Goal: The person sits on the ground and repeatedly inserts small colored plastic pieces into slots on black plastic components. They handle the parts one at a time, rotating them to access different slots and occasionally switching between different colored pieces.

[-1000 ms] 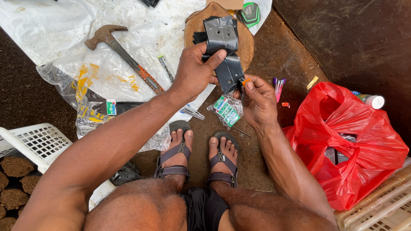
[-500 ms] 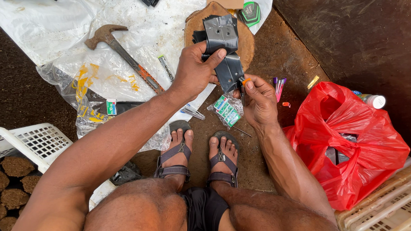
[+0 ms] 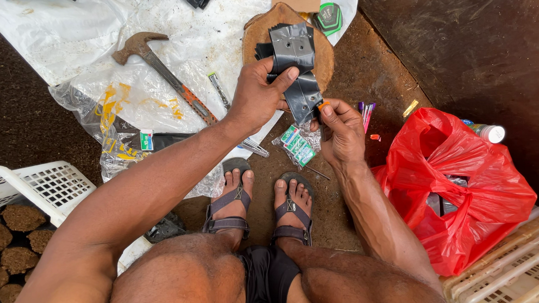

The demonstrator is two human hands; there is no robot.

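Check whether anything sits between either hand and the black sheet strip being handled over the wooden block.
Nothing visible does. The left hand already grips the black strip from above, and the right hand touches its lower end with a small orange-tipped tool. The strip hangs just in front of the wooden block.
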